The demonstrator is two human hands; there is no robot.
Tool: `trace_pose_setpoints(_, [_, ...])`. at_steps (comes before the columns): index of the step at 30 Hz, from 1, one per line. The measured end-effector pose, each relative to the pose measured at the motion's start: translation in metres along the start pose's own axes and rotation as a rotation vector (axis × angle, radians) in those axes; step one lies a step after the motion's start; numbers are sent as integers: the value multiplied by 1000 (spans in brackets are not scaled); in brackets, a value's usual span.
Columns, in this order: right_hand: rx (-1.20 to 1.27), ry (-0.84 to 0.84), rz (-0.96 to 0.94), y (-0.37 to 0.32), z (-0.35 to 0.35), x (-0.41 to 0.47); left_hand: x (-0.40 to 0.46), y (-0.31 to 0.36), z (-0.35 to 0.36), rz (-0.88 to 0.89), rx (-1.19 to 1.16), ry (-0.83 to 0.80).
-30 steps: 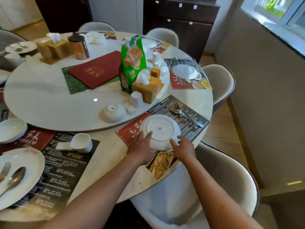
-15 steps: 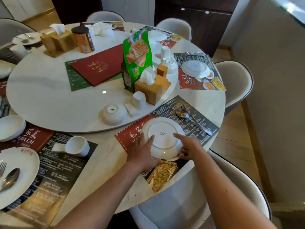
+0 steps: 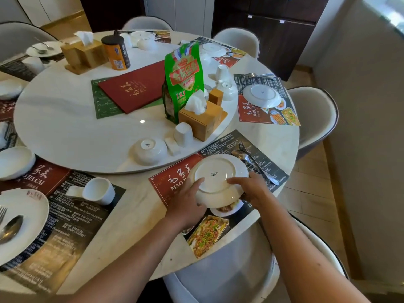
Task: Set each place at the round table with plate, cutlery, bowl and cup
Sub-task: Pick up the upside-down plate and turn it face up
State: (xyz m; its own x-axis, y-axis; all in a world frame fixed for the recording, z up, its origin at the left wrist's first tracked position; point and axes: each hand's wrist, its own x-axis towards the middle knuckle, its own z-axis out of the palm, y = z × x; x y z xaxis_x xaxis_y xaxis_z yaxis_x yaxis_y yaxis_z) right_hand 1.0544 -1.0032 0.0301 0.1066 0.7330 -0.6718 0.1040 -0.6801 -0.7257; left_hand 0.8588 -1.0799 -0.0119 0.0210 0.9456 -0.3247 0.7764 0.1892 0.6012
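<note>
Both hands (image 3: 218,193) clamped on upside-down plate (image 3: 218,173), near edge tilted off placemat (image 3: 175,182). Stiff, glazed, slippery, breakable; best gripped by opposite rims for flipping.

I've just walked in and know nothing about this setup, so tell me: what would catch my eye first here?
Probably the two hands at the near edge: the left hand and right hand grip an upside-down white plate, tilted up off a red and black placemat. Next, the tall green snack bag standing on the round turntable, beside a wooden tissue box.
</note>
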Motion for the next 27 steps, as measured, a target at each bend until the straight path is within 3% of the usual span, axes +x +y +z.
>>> trace_pose_setpoints(7, [-260,120,-432,-25,-5,-31,8,22,6,64,-282,82])
trace_pose_setpoints(13, [-662,178,-716,-19,4,-64,13,42,-16,-179,-873,154])
trace_pose_setpoints(17, [-987,281,-943,8,17,-70,16,34,-29,-277,-1103,110])
trace_pose_setpoints(23, [-1090,167,-987,66,20,-40,22,21,-15,-437,-1089,159])
trace_pose_setpoints(27, [-1133,201,-1000,88,12,-32,26,16,1,-486,-1004,185])
